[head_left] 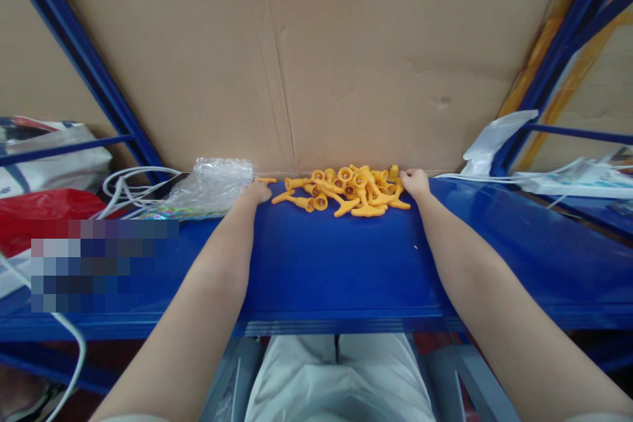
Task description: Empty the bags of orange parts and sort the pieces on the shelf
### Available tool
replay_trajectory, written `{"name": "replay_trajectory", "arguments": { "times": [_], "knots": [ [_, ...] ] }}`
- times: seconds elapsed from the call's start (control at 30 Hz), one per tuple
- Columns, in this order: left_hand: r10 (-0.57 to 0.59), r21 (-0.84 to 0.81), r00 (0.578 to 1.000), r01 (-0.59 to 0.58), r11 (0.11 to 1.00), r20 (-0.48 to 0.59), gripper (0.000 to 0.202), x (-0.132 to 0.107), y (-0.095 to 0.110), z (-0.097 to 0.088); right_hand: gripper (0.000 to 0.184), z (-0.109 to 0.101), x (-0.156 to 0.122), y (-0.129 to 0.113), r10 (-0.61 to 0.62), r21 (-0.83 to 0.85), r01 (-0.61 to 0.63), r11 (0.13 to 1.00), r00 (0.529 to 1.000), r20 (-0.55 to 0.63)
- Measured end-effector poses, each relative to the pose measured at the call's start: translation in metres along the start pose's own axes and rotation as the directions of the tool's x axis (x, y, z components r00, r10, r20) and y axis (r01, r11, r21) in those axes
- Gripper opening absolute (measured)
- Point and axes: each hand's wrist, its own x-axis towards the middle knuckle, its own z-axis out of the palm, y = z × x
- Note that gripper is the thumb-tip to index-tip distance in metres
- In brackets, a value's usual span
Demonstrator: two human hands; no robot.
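Observation:
A heap of yellow-orange plastic pieces [346, 188] lies on the blue tabletop [336, 257] near the cardboard. Each piece seems to have a hollow cup at one end and a T-shaped handle at the other. My left hand [256, 193] is closed left of the heap. A single yellow plastic piece [267, 180] sticks out at its fingers, the rest of it hidden. On the heap's right edge, my right hand [416, 183] has its fingers curled in beside an upright yellow cup end [394, 173]. Whether anything is inside those fingers is hidden.
A large cardboard sheet [370, 66] stands behind the table. To the left are clear plastic bags [210, 184], a white cable [119, 188] and a red bag [54, 211]. Blue frame posts [93, 66] rise at both sides. White plastic [494, 142] sits at the right.

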Motion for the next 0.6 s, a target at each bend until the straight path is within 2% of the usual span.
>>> {"name": "replay_trajectory", "arguments": {
  "times": [0.17, 0.53, 0.6],
  "knots": [
    [-0.065, -0.035, 0.996, 0.067, 0.997, 0.054, 0.064, 0.004, 0.006, -0.004, 0.03, 0.0, 0.0, 0.001, -0.024, -0.02, 0.024, 1.0, 1.0, -0.004],
    [-0.054, -0.023, 0.997, 0.055, 0.998, 0.059, 0.064, 0.015, -0.001, 0.001, 0.032, 0.001, 0.002, 0.002, -0.045, -0.039, 0.045, 0.998, 0.999, 0.01],
    [-0.01, -0.027, 0.999, 0.011, 1.0, 0.038, 0.063, 0.016, -0.003, 0.001, 0.033, 0.001, 0.001, 0.001, -0.038, -0.047, 0.039, 0.998, 0.999, 0.017]
  ]
}}
